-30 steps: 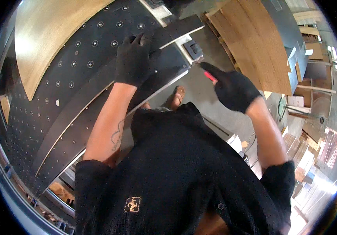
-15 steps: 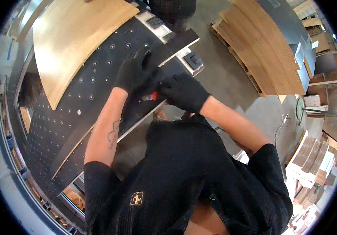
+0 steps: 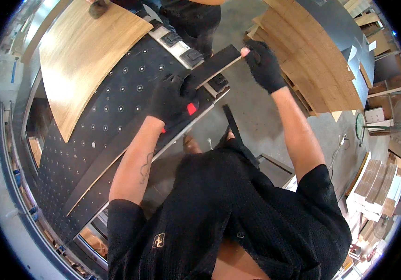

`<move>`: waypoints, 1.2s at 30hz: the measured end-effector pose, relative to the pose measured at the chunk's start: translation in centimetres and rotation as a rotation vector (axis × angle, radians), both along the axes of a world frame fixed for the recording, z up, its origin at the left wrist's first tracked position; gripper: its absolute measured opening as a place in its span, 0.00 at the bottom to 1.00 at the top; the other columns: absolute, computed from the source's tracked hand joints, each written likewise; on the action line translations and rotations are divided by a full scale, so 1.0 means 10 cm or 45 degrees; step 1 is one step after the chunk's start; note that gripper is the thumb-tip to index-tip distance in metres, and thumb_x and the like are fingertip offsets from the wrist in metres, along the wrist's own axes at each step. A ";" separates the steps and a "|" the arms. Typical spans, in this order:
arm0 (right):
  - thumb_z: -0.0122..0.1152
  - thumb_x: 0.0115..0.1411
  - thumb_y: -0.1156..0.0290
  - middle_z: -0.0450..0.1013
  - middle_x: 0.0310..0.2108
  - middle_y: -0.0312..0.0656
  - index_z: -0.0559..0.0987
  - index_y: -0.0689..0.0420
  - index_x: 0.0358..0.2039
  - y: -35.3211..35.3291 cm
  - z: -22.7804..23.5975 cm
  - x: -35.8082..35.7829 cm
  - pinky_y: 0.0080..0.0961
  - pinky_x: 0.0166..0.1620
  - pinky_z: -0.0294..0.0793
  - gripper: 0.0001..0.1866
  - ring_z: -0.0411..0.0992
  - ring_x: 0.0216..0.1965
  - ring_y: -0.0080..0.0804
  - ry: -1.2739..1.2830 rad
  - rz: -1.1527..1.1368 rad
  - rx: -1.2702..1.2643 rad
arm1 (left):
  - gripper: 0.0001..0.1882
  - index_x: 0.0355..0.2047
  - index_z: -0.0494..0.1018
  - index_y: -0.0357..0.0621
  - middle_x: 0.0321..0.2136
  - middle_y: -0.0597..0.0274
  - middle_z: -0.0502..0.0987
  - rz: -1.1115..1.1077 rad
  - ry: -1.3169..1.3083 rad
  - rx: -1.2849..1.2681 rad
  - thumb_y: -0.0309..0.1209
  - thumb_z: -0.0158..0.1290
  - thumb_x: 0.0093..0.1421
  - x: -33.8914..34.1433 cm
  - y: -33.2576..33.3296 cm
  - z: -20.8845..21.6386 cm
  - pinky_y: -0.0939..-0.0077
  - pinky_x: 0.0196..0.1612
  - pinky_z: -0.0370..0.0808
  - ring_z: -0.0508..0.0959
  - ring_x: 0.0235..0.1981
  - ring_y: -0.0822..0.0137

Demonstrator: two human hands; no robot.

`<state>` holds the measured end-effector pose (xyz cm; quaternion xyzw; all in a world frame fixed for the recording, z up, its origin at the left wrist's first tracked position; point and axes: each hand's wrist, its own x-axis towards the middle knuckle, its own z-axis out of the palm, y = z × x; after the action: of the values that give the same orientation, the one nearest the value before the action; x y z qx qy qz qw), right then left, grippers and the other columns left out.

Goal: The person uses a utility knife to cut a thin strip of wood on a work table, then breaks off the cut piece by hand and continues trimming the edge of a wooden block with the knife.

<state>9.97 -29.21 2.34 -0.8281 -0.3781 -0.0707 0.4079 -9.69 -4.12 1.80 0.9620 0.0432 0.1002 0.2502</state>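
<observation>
A long, narrow dark board point(image 3: 216, 65) with a pale edge slants over the table, its far end sticking out past the table's side. My left hand point(image 3: 171, 99), in a black glove, is closed around the board near its middle. Something red point(image 3: 191, 108), perhaps a tool handle, shows at that hand's palm side; the rest is hidden. My right hand point(image 3: 263, 67), gloved with a bare thumb tip, is closed at the board's far end, the thumb against its pale edge. Its other fingers are partly hidden.
The black table point(image 3: 116, 108) is dotted with round studs. A curved wood-grain panel point(image 3: 88, 56) lies at its far left, another person's hand point(image 3: 97, 9) on it. Stacked curved brown panels point(image 3: 312, 60) stand right. A thin dark strip point(image 3: 231, 122) shows below the table edge.
My right hand has moved right and away from me, from beside the red thing to the board's end. The red thing is now at my left hand. The other person has shifted left.
</observation>
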 end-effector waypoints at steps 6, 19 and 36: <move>0.57 0.73 0.47 0.79 0.51 0.57 0.81 0.55 0.58 0.23 -0.31 0.36 0.46 0.56 0.77 0.27 0.79 0.53 0.57 0.006 -0.043 0.065 | 0.29 0.60 0.76 0.44 0.47 0.41 0.83 -0.022 0.008 -0.008 0.35 0.66 0.57 0.10 -0.27 0.03 0.51 0.54 0.78 0.81 0.50 0.41; 0.51 0.73 0.51 0.81 0.42 0.57 0.82 0.56 0.49 0.61 -0.52 0.70 0.51 0.52 0.78 0.22 0.79 0.46 0.59 -0.249 -0.079 -0.121 | 0.33 0.62 0.72 0.43 0.50 0.40 0.81 -0.059 0.016 0.050 0.36 0.66 0.56 0.29 -0.37 -0.02 0.49 0.54 0.78 0.79 0.50 0.38; 0.56 0.70 0.65 0.79 0.40 0.57 0.81 0.57 0.44 0.23 0.92 0.82 0.53 0.46 0.76 0.11 0.76 0.44 0.63 -0.487 0.157 -0.180 | 0.32 0.60 0.74 0.40 0.50 0.42 0.81 -0.020 0.012 -0.010 0.35 0.68 0.56 0.41 -0.42 -0.08 0.48 0.55 0.78 0.79 0.50 0.38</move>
<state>18.22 -26.96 11.57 -0.8013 -0.5028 -0.1747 0.2730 -5.55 -8.28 0.98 0.9618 0.0374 0.0936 0.2546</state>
